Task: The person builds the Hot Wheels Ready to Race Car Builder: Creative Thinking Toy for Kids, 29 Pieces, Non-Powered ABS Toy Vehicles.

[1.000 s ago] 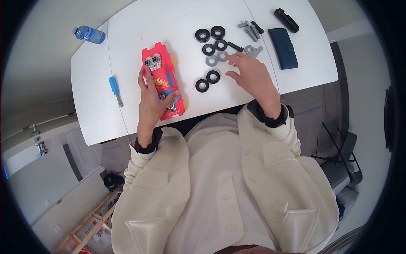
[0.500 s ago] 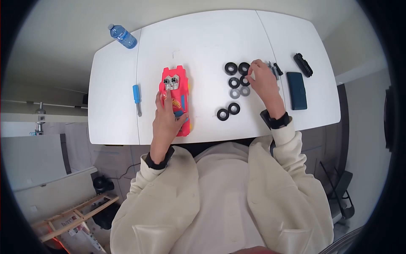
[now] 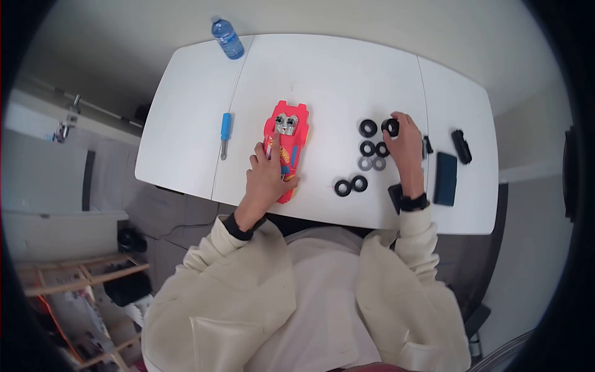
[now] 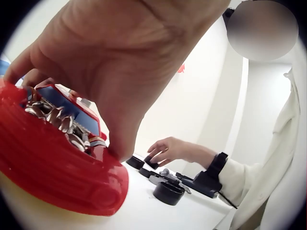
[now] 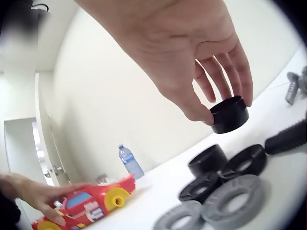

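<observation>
A red toy car (image 3: pixel 300 136) with a silver engine piece lies on the white table. My left hand (image 3: pixel 265 180) grips it from above, thumb on its right side and the other fingers over the top and left. Yellow hubs (image 5: pixel 110 201) show along its side in the right wrist view. Between thumb and fingers my right hand (image 3: pixel 409 149) pinches a black toy tire (image 5: pixel 230 117), raised above other black tires (image 5: pixel 206 164). Grey rings (image 5: pixel 254 191) lie near those tires. Two more black tires (image 3: pixel 336 191) sit nearer the table's front edge.
Left of the car is a blue-handled screwdriver (image 3: pixel 225 127), and a water bottle (image 3: pixel 228 42) stands at the back left. A dark blue wallet case (image 3: pixel 445 177) and a black object (image 3: pixel 461 146) lie on the right. A black bolt (image 5: pixel 287 139) and grey bolts (image 5: pixel 291 90) are beside the tires.
My right hand has moved from beside the grey rings to the back tires and now holds one up. My left hand has stayed on the car. The head view has shifted.
</observation>
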`<move>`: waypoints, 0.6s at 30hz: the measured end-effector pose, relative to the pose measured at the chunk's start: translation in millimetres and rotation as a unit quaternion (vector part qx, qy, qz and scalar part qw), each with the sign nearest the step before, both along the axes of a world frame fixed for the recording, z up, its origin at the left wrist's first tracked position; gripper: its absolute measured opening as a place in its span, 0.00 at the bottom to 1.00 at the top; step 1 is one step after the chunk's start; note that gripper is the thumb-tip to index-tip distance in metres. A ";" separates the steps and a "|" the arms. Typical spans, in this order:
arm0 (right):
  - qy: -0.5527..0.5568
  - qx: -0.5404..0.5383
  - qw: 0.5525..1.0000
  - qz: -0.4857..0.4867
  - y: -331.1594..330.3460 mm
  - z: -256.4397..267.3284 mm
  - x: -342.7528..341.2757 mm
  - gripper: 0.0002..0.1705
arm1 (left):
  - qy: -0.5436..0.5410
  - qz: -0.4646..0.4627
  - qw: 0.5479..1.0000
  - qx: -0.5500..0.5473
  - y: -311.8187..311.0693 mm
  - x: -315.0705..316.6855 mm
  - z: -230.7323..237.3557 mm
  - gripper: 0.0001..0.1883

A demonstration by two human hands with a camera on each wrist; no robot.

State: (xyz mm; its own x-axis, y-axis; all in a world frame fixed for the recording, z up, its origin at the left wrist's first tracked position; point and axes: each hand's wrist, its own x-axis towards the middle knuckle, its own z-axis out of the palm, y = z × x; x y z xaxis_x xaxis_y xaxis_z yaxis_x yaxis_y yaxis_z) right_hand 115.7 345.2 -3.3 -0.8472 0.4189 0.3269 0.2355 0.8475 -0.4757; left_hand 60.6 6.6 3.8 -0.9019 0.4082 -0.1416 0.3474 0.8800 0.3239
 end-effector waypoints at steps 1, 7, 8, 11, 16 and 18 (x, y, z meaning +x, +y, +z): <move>0.019 -0.053 0.998 0.009 -3.4 10.8 -0.7 0.26 | 0.002 0.014 1.000 0.010 1.4 -4.0 -0.4 0.69; 0.054 -0.338 0.918 0.199 -52.8 47.4 6.8 0.25 | -0.138 0.018 0.974 0.179 7.5 -21.8 13.3 0.63; 0.051 -0.341 0.917 0.199 -60.5 50.9 6.5 0.26 | -0.133 -0.014 0.965 0.224 7.9 -21.9 10.0 0.62; 0.080 -0.349 0.916 0.180 -73.9 54.4 5.0 0.25 | -0.135 -0.067 0.944 0.294 11.5 -14.1 14.1 0.60; 0.101 -0.367 0.911 0.158 -86.8 49.1 5.6 0.25 | -0.188 -0.080 0.911 0.359 15.4 -4.5 25.5 0.59; 0.125 -0.402 0.895 0.147 -91.1 44.7 3.4 0.25 | -0.184 -0.075 0.915 0.350 14.8 -4.0 22.5 0.59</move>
